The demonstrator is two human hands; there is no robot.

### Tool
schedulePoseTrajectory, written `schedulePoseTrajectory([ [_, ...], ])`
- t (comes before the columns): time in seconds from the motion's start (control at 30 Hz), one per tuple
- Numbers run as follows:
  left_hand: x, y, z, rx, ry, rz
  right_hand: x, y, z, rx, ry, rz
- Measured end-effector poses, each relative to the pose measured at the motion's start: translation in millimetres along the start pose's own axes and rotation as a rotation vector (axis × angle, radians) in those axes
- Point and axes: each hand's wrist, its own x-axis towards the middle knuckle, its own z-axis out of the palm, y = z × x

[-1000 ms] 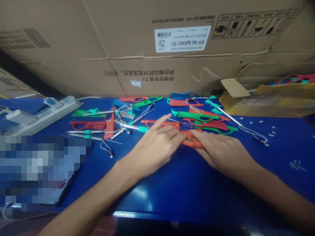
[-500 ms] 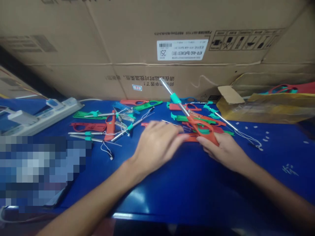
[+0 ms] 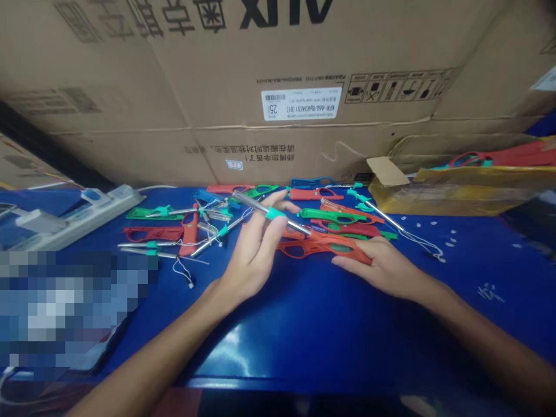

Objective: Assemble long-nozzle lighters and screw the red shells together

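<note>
My right hand (image 3: 384,267) is closed around the handle end of an orange stick lighter (image 3: 347,249), an open trigger loop in its body. Its metal tube (image 3: 297,225) slants up to the left and carries a teal collar (image 3: 274,214). My left hand (image 3: 256,249) is raised beside that tube, thumb and fingers apart around the collar; whether the thumb touches it I cannot tell. Under the lighter, an orange handle shell (image 3: 295,249) lies on the table, partly covered. Just beyond are a green shell (image 3: 334,216) and a red lighter body (image 3: 310,194).
At left lie loose metal tubes (image 3: 174,245) with white wires, among red and green shells. A power strip (image 3: 87,214) stands at the far left. A carton (image 3: 456,191) with red parts sits back right, against a large cardboard box (image 3: 208,104). Blue covers the table (image 3: 295,324).
The lighter has tipped lower, its tube swinging down to the left. My left hand has moved off the shell on the table and opened by the tube. The view has shifted slightly.
</note>
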Motion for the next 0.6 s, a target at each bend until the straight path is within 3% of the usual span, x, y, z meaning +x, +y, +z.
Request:
schedulePoseTrajectory([
  [0.17,2,6,-0.3,-0.216,-0.075,-0.052,-1,6,0,-0.021,0.027,-0.034],
  [0.33,-3,6,16.1,-0.206,-0.254,-0.059,-3,1,2,-0.129,0.097,-0.168],
  [0.6,-3,-1,18.5,-0.161,-0.283,0.082,-5,-12,11,-0.158,0.17,-0.241],
])
